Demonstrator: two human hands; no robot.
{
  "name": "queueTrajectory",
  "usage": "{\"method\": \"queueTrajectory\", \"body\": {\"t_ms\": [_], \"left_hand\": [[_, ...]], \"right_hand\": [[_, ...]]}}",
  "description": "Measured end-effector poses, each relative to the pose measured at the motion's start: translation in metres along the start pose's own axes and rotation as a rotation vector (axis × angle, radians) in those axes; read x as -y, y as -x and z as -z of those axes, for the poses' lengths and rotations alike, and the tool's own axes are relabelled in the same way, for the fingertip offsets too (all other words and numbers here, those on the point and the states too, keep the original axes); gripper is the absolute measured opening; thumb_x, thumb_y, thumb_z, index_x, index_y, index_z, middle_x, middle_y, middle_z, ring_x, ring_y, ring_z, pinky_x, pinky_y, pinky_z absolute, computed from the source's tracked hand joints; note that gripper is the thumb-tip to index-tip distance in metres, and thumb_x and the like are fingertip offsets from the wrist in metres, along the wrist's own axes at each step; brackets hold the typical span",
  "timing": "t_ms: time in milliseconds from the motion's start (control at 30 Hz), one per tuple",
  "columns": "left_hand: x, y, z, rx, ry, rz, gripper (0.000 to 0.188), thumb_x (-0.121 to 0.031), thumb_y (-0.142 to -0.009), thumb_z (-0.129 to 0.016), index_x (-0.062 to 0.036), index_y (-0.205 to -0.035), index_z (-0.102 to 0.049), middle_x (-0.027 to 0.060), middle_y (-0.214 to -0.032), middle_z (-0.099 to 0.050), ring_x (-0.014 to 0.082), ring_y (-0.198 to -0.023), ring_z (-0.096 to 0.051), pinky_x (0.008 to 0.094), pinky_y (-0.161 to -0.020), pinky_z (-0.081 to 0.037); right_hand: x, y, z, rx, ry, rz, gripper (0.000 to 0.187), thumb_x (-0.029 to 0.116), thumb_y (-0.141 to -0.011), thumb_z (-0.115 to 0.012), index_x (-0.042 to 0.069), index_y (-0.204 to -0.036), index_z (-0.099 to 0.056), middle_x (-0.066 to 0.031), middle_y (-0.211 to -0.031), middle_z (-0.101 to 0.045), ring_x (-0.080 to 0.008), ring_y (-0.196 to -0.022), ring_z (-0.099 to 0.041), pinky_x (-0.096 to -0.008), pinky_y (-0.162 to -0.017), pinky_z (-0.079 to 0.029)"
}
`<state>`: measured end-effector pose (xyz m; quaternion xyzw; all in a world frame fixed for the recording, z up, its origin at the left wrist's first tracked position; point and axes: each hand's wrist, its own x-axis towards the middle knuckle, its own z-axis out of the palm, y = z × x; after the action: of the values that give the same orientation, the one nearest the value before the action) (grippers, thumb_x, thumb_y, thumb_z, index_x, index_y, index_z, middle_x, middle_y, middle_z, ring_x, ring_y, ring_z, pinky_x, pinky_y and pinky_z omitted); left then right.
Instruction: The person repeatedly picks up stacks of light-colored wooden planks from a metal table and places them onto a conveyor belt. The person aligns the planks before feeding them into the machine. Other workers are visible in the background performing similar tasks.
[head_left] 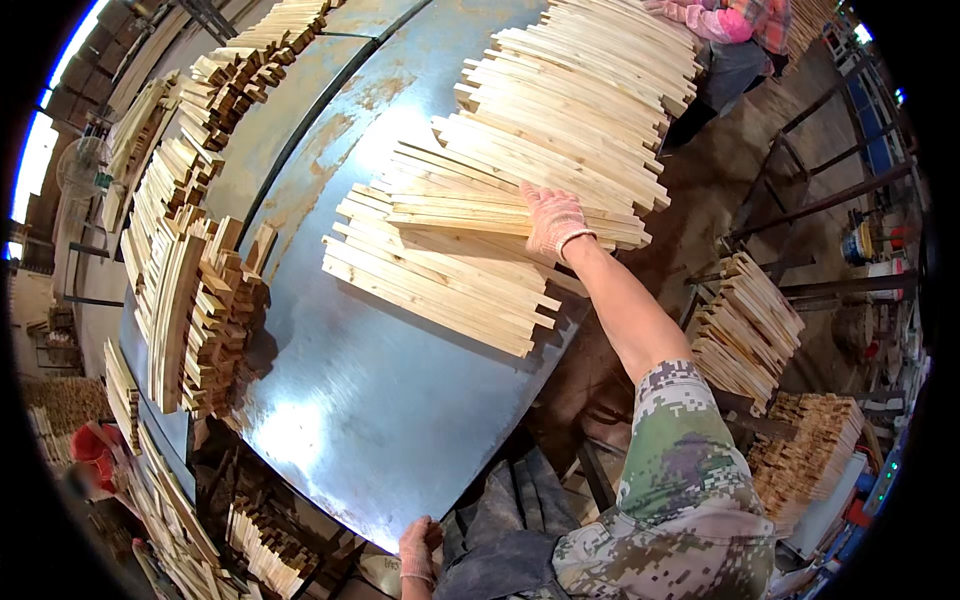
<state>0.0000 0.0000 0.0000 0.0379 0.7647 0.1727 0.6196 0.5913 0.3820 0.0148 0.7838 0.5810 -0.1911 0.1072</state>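
My right hand point(556, 222), in a pale pink knit glove, lies with its fingers stretched out on the ends of several wooden strips point(460, 208). Those strips lie slantwise on top of a wide layer of light wooden strips point(430, 275), which runs side by side up the metal table point(370, 430). Down by the near edge of the table is my left hand point(418, 548), also gloved, with its fingers curled closed. Whatever it may hold is hidden.
Uneven stacks of wooden strips point(185, 300) line the table's left side. On the right are more bundled strips point(745, 325) on a metal frame, with another stack point(805, 455) below. A person in a pink sleeve point(720, 22) stands at the far right of the table; another person in red point(95, 455) is at lower left.
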Motion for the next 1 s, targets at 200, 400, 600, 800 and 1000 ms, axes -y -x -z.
{"method": "queueTrajectory", "body": {"t_ms": [200,400,600,800,1000], "left_hand": [[0.023,-0.036,0.045,0.281,0.094,0.062,0.026,-0.019,-0.102,-0.065,-0.009,-0.08,-0.054,0.0001,-0.068,-0.041,0.0148,-0.057,-0.039,0.0338,-0.053,-0.03],[-0.019,-0.001,0.017,0.119,-0.229,0.04,0.033,-0.032,-0.107,-0.063,-0.0147,-0.079,-0.055,-0.0015,-0.073,-0.046,0.016,-0.067,-0.046,0.0353,-0.062,-0.039],[0.002,-0.115,0.078,0.49,-0.24,0.049,0.018,-0.026,-0.105,-0.065,-0.0111,-0.098,-0.058,0.0009,-0.087,-0.056,0.0148,-0.081,-0.053,0.0347,-0.075,-0.05],[-0.026,-0.192,0.105,0.692,-0.306,0.015,0.02,-0.026,-0.107,-0.063,-0.0059,-0.104,-0.063,0.0034,-0.097,-0.06,0.014,-0.088,-0.057,0.032,-0.077,-0.054],[-0.078,-0.186,0.129,0.767,-0.597,-0.167,0.03,-0.028,-0.108,-0.055,-0.015,-0.081,-0.052,0.0021,-0.08,-0.055,0.0201,-0.073,-0.052,0.0366,-0.07,-0.046]], "right_hand": [[0.0,0.001,-0.021,-0.212,-0.033,0.017,0.095,0.026,-0.082,-0.071,0.011,-0.167,-0.033,-0.0209,-0.149,-0.058,-0.0349,-0.137,-0.056,-0.0487,-0.115,-0.042],[0.021,0.042,-0.017,-0.282,-0.067,0.011,0.06,0.023,-0.075,-0.071,0.003,-0.131,-0.06,-0.02,-0.112,-0.072,-0.0353,-0.105,-0.069,-0.0474,-0.09,-0.057],[0.035,0.194,-0.028,-0.103,-0.264,-0.132,0.073,0.03,-0.071,-0.081,0.002,-0.133,-0.056,-0.0222,-0.118,-0.07,-0.0382,-0.111,-0.069,-0.047,-0.096,-0.056],[0.053,0.416,-0.083,-0.141,-0.631,-0.434,0.087,0.036,-0.064,-0.09,0.002,-0.138,-0.056,-0.0228,-0.125,-0.07,-0.0406,-0.12,-0.067,-0.0492,-0.103,-0.054],[0.106,0.597,-0.165,-0.333,-0.682,-0.713,0.107,0.045,-0.063,-0.089,0.001,-0.151,-0.049,-0.025,-0.132,-0.068,-0.0404,-0.124,-0.066,-0.0468,-0.105,-0.054]]}}
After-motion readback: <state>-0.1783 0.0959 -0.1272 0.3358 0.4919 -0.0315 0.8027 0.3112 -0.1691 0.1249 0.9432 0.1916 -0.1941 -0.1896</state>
